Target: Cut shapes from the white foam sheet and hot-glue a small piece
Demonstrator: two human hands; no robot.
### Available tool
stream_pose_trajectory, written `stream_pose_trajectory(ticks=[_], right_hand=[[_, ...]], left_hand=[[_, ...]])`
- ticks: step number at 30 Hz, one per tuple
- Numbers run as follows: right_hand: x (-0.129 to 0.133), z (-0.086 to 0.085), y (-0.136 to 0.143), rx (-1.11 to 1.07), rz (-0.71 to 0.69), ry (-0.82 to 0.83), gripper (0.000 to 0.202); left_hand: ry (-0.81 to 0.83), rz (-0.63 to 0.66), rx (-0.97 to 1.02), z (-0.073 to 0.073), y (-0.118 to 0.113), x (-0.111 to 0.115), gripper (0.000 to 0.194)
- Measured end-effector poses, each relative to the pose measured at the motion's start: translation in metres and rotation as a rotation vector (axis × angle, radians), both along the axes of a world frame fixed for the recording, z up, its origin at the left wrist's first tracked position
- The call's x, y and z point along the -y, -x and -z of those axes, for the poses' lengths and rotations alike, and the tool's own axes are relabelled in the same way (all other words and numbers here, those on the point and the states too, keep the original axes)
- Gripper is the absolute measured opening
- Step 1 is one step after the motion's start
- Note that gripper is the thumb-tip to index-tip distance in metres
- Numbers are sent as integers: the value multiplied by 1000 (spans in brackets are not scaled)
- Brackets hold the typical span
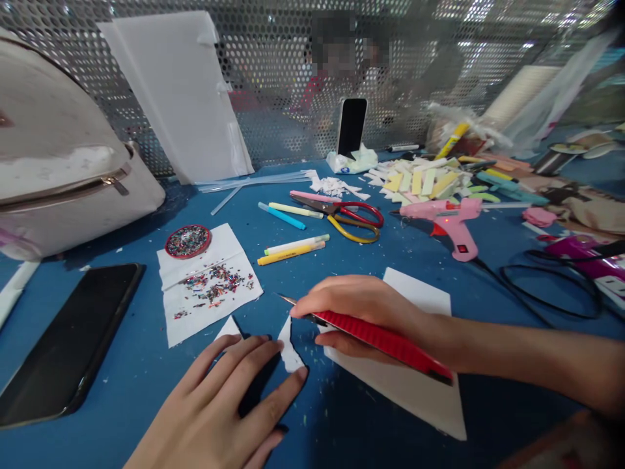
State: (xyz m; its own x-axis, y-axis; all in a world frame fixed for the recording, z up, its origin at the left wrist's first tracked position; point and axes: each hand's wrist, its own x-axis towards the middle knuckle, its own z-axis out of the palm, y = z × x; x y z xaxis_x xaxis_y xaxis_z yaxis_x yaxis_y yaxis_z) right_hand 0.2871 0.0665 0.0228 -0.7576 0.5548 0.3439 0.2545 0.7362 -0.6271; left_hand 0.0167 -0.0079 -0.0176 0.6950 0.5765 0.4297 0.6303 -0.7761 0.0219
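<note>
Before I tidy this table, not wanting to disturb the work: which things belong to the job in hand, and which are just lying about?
In use:
red craft knife, held in the right hand
small white scrap, touched by the left hand

Apparently lying about:
scissors
pink glue gun
backpack
flat-lying black phone

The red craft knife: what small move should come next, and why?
Perhaps draw the red craft knife back to the curved white piece's edge for a light trim: the right hand holds it with its tip beyond the piece's far end, while the left hand's fingers appear to steady the piece.
</note>
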Motion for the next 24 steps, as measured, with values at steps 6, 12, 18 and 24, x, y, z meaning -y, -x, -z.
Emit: stream_pose_trajectory(ticks=[6,12,18,24], right_hand=[[-11,13,-1,19,-75,111,38],[-6,2,-5,-3,-27,72,27],[-13,-6,-12,-3,-70,88,34],[-25,-13,-8,-56,-166,290,39]], left_hand=[[15,7,-15,-6,-1,-2,40],[-17,22,47,-11,-4,4,32],[-28,-59,111,-13,1,5,24],[-73,-91,74,-9,3,6,31]])
